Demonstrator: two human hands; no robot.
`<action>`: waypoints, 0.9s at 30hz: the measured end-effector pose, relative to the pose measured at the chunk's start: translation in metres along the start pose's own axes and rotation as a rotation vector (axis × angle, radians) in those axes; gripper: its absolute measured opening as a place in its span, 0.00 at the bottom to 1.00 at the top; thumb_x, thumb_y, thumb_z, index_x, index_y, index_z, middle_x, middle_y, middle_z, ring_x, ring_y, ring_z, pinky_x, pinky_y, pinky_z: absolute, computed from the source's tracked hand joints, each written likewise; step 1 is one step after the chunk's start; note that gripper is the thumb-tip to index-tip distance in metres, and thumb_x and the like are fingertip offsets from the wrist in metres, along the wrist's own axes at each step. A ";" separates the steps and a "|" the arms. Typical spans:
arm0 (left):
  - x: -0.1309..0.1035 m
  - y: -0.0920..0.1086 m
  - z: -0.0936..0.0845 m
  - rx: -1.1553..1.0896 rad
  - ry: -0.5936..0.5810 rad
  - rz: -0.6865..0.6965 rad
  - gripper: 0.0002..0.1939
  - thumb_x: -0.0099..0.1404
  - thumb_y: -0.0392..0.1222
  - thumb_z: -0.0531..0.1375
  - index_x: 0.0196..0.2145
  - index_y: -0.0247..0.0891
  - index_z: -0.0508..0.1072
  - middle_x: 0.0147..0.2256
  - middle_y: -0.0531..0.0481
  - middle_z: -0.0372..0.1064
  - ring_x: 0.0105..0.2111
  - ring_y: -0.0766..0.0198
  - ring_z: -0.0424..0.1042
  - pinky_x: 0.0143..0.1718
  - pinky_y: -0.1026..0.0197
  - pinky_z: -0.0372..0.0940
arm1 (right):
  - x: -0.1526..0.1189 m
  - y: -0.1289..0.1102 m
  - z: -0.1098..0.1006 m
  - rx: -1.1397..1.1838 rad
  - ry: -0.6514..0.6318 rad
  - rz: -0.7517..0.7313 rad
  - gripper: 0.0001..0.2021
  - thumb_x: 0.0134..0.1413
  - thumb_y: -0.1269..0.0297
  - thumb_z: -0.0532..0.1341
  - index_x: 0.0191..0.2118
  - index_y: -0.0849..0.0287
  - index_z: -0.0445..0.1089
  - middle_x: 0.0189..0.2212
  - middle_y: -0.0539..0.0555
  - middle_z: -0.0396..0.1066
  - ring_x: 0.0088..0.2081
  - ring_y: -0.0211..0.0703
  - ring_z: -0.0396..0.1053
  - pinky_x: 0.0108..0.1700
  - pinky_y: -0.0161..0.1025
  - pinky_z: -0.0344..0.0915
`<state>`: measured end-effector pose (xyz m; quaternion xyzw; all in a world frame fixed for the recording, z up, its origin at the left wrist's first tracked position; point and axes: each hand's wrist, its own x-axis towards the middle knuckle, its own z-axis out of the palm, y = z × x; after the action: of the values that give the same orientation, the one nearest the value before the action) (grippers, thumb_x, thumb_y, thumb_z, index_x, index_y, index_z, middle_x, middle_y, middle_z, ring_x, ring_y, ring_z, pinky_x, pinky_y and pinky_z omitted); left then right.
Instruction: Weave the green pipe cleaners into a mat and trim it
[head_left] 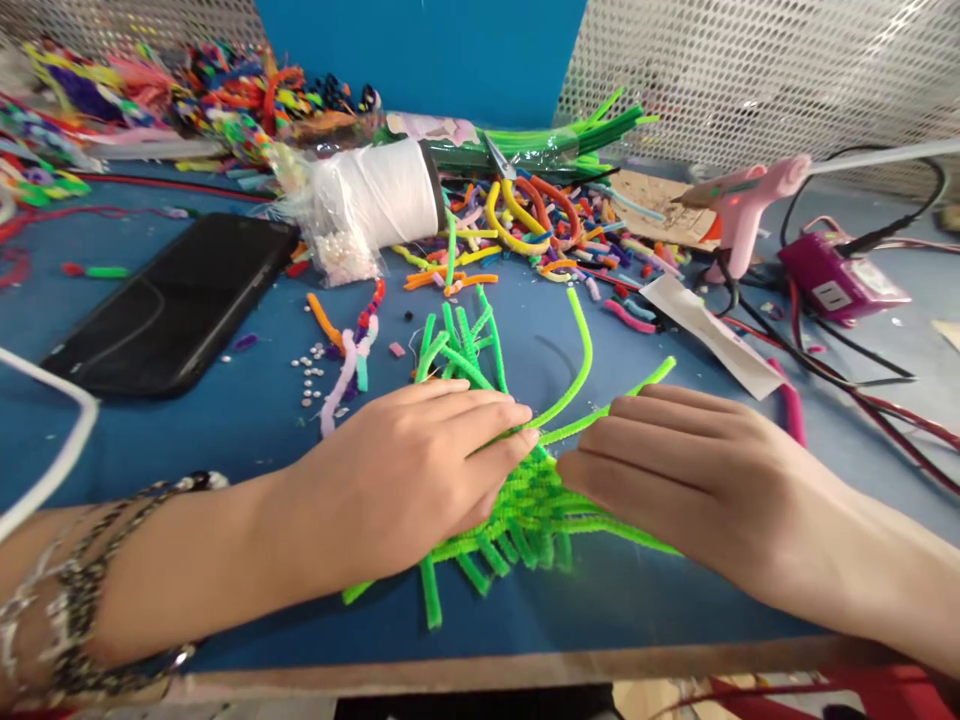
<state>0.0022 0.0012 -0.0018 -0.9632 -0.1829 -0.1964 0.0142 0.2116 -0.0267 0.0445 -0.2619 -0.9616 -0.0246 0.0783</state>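
Note:
Green pipe cleaners woven crosswise into a mat (pixel 525 500) lie on the blue table, loose ends sticking out on all sides. Across its left part rests my left hand (pixel 427 465), fingers together and bent, with the tips pinching a light green pipe cleaner (pixel 581 350) whose free end curves up. My right hand (pixel 690 470) is closed at the mat's right edge. Its fingers are around another light green pipe cleaner (pixel 652 377), the end of which pokes out above the knuckles. Both thumbs are hidden, and the hands cover much of the weave.
A black phone (pixel 176 300) lies left. Behind stand a white thread spool (pixel 382 195), a pile of cut pipe cleaners (pixel 525 225) with scissors (pixel 510 200), and a bag of green ones (pixel 525 145). At right are a pink glue gun (pixel 750 210), a purple box (pixel 840 275) and cables.

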 end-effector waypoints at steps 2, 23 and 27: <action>0.000 0.000 0.000 -0.002 -0.002 -0.001 0.14 0.62 0.30 0.49 0.42 0.33 0.70 0.43 0.45 0.71 0.44 0.60 0.70 0.45 0.56 0.66 | 0.001 0.001 0.001 0.003 0.013 -0.023 0.16 0.61 0.74 0.45 0.27 0.61 0.65 0.24 0.51 0.64 0.25 0.35 0.57 0.28 0.35 0.54; -0.003 -0.001 -0.002 -0.027 -0.001 -0.005 0.12 0.62 0.30 0.51 0.42 0.33 0.70 0.44 0.45 0.72 0.45 0.63 0.69 0.48 0.59 0.64 | 0.001 0.023 0.017 0.026 -0.066 0.049 0.15 0.62 0.69 0.46 0.31 0.61 0.68 0.28 0.55 0.68 0.31 0.38 0.63 0.36 0.38 0.59; -0.003 -0.001 -0.002 -0.027 0.004 -0.017 0.11 0.63 0.32 0.51 0.40 0.34 0.71 0.44 0.45 0.70 0.45 0.60 0.69 0.47 0.56 0.64 | 0.000 0.024 0.023 0.132 0.024 0.055 0.14 0.62 0.67 0.48 0.33 0.61 0.69 0.29 0.55 0.68 0.31 0.38 0.63 0.36 0.38 0.60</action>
<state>-0.0015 0.0011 -0.0007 -0.9613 -0.1886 -0.2010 0.0000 0.2205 -0.0036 0.0219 -0.2820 -0.9526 0.0380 0.1076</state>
